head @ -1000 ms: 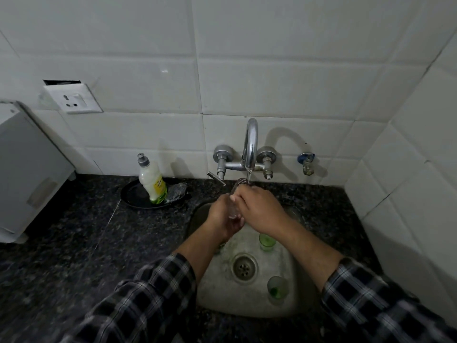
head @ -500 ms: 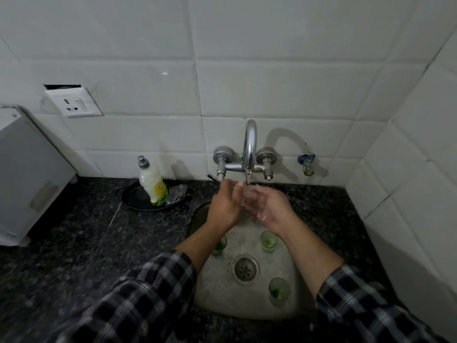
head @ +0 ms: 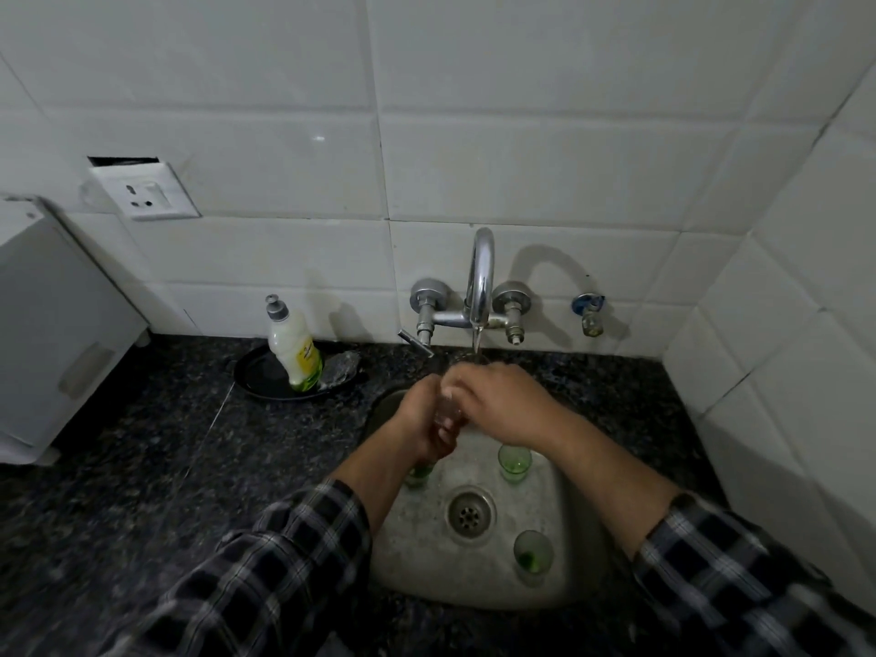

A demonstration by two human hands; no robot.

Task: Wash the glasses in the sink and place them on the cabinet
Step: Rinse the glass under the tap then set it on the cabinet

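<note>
A white-tiled wall is seen behind a dark speckled counter [head: 142, 443]. At the counter's left edge a white box [head: 57, 324] is stood, and a wall socket [head: 144, 194] is mounted above it. Near the back edge a black dish [head: 258, 379] is placed, holding a soap bottle [head: 294, 353] and a scrubber [head: 343, 367]. To the right, the sink [head: 417, 561] is set into the counter below a chrome tap [head: 479, 277], from which water is run.

Under the stream, above the sink's back edge, a clear glass [head: 448, 412] is held. The left hand [head: 419, 419] is curled round its lower part, and the right hand [head: 502, 405] is bent over its top.

On the sink floor three green-tinted glasses are stood upright:
- The left glass [head: 419, 472] is partly hidden beneath the left wrist.
- The middle glass [head: 514, 462] is just behind the drain [head: 470, 514].
- The front glass [head: 533, 557] is near the front right corner.

A blue-handled valve [head: 588, 310] is fixed to the wall farther right.
</note>
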